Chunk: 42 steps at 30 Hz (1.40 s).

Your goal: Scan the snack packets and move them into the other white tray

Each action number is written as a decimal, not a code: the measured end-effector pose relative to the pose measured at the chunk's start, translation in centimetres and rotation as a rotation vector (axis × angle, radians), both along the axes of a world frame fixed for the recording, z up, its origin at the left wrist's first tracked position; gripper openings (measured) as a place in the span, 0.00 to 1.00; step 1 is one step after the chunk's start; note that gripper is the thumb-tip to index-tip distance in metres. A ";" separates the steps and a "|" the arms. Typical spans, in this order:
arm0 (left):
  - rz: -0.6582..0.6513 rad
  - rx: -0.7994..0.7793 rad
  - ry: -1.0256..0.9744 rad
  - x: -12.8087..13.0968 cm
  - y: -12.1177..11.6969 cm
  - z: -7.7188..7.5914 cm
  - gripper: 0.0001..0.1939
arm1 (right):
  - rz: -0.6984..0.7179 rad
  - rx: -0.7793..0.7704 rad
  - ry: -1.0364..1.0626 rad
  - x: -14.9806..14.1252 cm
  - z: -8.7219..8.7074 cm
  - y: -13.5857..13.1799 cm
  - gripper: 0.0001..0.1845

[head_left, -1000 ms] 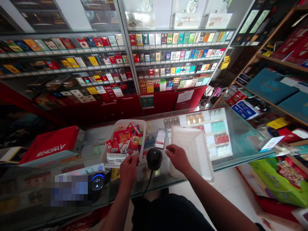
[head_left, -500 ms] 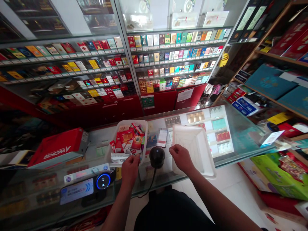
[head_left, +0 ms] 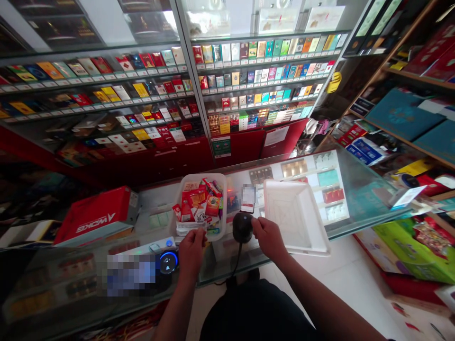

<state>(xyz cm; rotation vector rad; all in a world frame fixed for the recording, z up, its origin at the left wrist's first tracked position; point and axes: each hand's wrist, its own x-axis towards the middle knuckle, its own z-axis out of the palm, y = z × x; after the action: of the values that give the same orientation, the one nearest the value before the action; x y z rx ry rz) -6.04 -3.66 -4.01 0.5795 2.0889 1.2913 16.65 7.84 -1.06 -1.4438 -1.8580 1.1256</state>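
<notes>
A translucent plastic bin (head_left: 224, 208) on the glass counter holds red snack packets (head_left: 199, 201) and other colourful small packs. My left hand (head_left: 191, 250) is closed at the bin's front left corner, with fingers curled. What is in it, if anything, is hidden. A round black device (head_left: 243, 228) on a cable, probably a desktop scanner, stands right of the bin. My right hand (head_left: 269, 237) is closed, its fingertips right at the device's right side. Whether they touch it I cannot tell, nor whether they hold anything small. An empty white tray (head_left: 322, 237) lies beyond that hand.
A phone (head_left: 248, 203) lies between bin and tray, its screen partly blurred. Left on the counter are a red box (head_left: 101, 213) and a payment device with a blue glowing ring (head_left: 168, 262). Shelves of cigarette packs (head_left: 245, 52) line the back. A green carton (head_left: 408, 246) stands right.
The view has shifted, so the counter things appear farther right. My right hand has come closer to the black device, closing the gap. My left hand remains closed by the bin.
</notes>
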 end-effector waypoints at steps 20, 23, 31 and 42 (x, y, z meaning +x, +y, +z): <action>-0.260 -0.225 0.803 -12.0 -2.2 1.5 0.21 | 0.259 0.135 -0.029 -11.6 -0.8 -3.9 0.10; -0.355 -0.274 0.841 -13.0 -1.8 1.4 0.22 | 0.275 0.128 -0.065 -13.3 -1.6 -3.8 0.04; -0.503 -0.409 0.807 -13.8 -0.5 0.3 0.23 | 0.253 0.043 -0.157 -16.5 -4.6 -2.7 0.18; -0.543 -0.388 0.785 -14.5 -0.5 -0.4 0.15 | 0.306 0.044 -0.246 -17.6 -5.7 -2.4 0.11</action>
<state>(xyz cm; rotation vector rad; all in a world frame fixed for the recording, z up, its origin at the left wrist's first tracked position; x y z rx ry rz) -20.50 -4.15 -4.39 1.5106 2.4150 0.3381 -0.99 5.47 -6.78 -1.3547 -2.3232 1.0728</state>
